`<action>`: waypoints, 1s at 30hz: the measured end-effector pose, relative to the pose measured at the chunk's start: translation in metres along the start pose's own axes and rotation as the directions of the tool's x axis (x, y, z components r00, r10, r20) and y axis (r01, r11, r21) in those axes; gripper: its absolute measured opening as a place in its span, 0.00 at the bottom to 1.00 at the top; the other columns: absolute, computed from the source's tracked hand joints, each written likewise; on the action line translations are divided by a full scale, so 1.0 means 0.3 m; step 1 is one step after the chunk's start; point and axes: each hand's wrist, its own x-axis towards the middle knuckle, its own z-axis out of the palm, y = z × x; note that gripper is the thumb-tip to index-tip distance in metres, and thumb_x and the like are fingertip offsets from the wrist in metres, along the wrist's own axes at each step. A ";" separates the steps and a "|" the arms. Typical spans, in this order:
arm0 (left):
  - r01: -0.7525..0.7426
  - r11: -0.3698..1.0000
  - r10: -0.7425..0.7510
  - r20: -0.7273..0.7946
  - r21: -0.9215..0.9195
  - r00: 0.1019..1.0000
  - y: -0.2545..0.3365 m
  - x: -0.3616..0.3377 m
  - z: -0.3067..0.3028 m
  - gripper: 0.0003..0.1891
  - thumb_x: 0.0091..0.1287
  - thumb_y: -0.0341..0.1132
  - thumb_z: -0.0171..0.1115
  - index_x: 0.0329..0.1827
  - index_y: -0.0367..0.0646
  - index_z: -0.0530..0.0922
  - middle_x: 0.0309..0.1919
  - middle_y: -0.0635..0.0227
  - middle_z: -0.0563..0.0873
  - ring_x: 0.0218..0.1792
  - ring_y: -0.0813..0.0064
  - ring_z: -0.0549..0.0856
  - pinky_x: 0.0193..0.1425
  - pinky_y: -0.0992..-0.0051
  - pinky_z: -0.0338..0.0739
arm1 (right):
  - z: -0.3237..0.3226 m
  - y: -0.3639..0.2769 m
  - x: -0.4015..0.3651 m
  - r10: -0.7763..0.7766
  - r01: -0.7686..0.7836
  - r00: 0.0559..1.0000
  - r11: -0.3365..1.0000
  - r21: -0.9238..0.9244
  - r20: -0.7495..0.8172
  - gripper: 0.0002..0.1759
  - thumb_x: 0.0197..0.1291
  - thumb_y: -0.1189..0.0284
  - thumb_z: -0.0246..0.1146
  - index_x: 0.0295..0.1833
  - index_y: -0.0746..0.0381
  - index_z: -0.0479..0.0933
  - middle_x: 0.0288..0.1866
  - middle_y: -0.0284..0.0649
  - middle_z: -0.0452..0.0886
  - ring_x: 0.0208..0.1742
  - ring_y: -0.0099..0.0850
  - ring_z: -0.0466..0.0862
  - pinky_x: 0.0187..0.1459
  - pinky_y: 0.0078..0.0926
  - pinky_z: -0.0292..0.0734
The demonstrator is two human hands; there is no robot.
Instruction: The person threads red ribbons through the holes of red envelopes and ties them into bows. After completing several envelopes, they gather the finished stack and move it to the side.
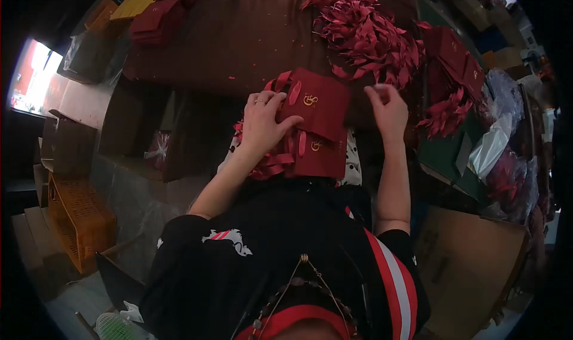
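Bags (319, 122) of maroon card, stamped with a small gold emblem, lie stacked on the person's lap against the near edge of the brown worktop (239, 36); red ribbon loops (271, 164) spill out from the stack at its 7 o'clock side.

The left hand (265, 122) lies on the top bag, a ring on one finger; its fingers (285, 125) are spread and laid flat across the card, the thumb out towards 12 o'clock.

The right hand (388, 107) is lifted just off the stack at its 3 o'clock side, touching no bag; its fingers (376, 90) are curled with the tips drawn close together, and I cannot tell whether they pinch anything.

At 1 o'clock from the stack a loose heap of red ribbon pieces (367, 36) covers the far part of the worktop; beside it, at 3 o'clock, more maroon bags (456, 56) stand in a row, with crumpled clear plastic (495, 137) below them.

At 10 o'clock, on the far corner, sits another low pile of maroon and yellow card (158, 18).

On the floor, an orange crate (80, 215) stands at 8 o'clock; a cardboard box (471, 262) at 4 o'clock.
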 end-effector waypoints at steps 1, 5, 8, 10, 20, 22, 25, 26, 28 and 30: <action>0.038 0.999 -0.036 0.071 -0.035 0.997 0.008 -0.003 -0.015 0.29 0.55 0.51 0.80 0.56 0.45 0.83 0.54 0.60 0.81 0.59 0.54 0.77 0.64 0.57 0.75 | 0.007 -0.016 -0.055 0.015 -0.015 0.994 1.000 -0.003 0.108 0.28 0.61 0.47 0.72 0.51 0.60 0.84 0.37 0.37 0.86 0.37 0.33 0.86 0.42 0.35 0.81; -0.006 0.996 0.021 0.174 -0.089 0.985 0.040 -0.057 -0.044 0.25 0.54 0.49 0.81 0.50 0.44 0.85 0.58 0.58 0.79 0.62 0.51 0.75 0.66 0.55 0.74 | 0.057 -0.055 -0.216 -0.014 0.015 0.979 1.000 -0.005 0.206 0.37 0.56 0.49 0.77 0.65 0.57 0.77 0.34 0.35 0.82 0.35 0.31 0.85 0.40 0.33 0.81; -0.263 0.962 0.272 0.155 -0.076 0.950 0.088 -0.093 -0.107 0.20 0.50 0.47 0.83 0.35 0.45 0.82 0.57 0.57 0.78 0.61 0.49 0.75 0.65 0.52 0.73 | 0.043 -0.042 -0.261 -0.030 0.016 0.957 0.999 0.052 0.288 0.45 0.51 0.53 0.80 0.73 0.53 0.70 0.34 0.35 0.80 0.34 0.31 0.83 0.39 0.31 0.80; -0.284 0.956 0.293 0.182 -0.075 0.939 0.087 -0.114 -0.149 0.21 0.51 0.49 0.83 0.31 0.45 0.80 0.54 0.59 0.78 0.61 0.51 0.75 0.63 0.53 0.73 | 0.025 -0.028 -0.276 -0.058 0.014 0.892 0.995 0.101 0.448 0.45 0.49 0.55 0.80 0.73 0.52 0.70 0.36 0.35 0.80 0.37 0.33 0.84 0.41 0.32 0.80; -0.178 0.983 0.178 0.392 -0.037 0.903 -0.033 -0.162 -0.068 0.38 0.59 0.54 0.76 0.69 0.44 0.75 0.68 0.55 0.76 0.72 0.50 0.72 0.75 0.52 0.67 | -0.016 -0.071 -0.293 -0.418 0.468 0.832 0.882 -0.056 0.366 0.31 0.54 0.59 0.77 0.61 0.59 0.77 0.59 0.43 0.78 0.64 0.42 0.78 0.63 0.39 0.78; -0.185 0.982 0.187 0.395 -0.043 0.899 -0.035 -0.170 -0.066 0.37 0.60 0.53 0.75 0.69 0.43 0.75 0.68 0.55 0.76 0.72 0.50 0.72 0.75 0.52 0.67 | 0.003 -0.113 -0.247 -0.469 0.486 0.815 0.873 0.039 0.342 0.34 0.53 0.59 0.78 0.62 0.61 0.77 0.62 0.46 0.79 0.67 0.44 0.78 0.66 0.40 0.76; -0.197 0.978 0.206 0.383 -0.065 0.901 -0.043 -0.182 -0.070 0.36 0.62 0.53 0.74 0.68 0.41 0.75 0.68 0.54 0.76 0.72 0.50 0.72 0.75 0.52 0.67 | 0.092 -0.139 -0.165 -0.539 0.498 0.569 0.827 0.261 0.621 0.44 0.49 0.58 0.80 0.69 0.65 0.73 0.69 0.50 0.77 0.69 0.48 0.77 0.70 0.39 0.73; -0.200 0.976 0.217 0.374 -0.084 0.902 -0.043 -0.191 -0.076 0.36 0.62 0.52 0.74 0.68 0.41 0.75 0.68 0.54 0.76 0.72 0.50 0.72 0.75 0.52 0.66 | 0.127 -0.129 -0.153 -0.551 0.509 0.559 0.818 0.267 0.620 0.44 0.49 0.58 0.80 0.69 0.65 0.73 0.69 0.50 0.77 0.69 0.48 0.77 0.70 0.39 0.73; -0.198 0.977 0.213 0.368 -0.079 0.905 -0.045 -0.205 -0.098 0.35 0.63 0.51 0.73 0.68 0.41 0.75 0.67 0.54 0.77 0.72 0.50 0.72 0.76 0.53 0.66 | 0.168 -0.163 -0.129 -0.524 0.546 0.481 0.806 0.227 0.703 0.48 0.47 0.57 0.80 0.72 0.66 0.71 0.70 0.52 0.76 0.70 0.48 0.76 0.71 0.38 0.71; -0.199 0.973 0.227 0.352 -0.113 0.908 -0.065 -0.235 -0.101 0.34 0.63 0.50 0.74 0.68 0.42 0.76 0.66 0.54 0.77 0.73 0.50 0.72 0.76 0.54 0.67 | 0.184 -0.186 -0.122 -0.464 0.536 0.444 0.823 0.188 0.767 0.55 0.46 0.56 0.81 0.77 0.66 0.64 0.74 0.54 0.71 0.74 0.48 0.73 0.74 0.38 0.69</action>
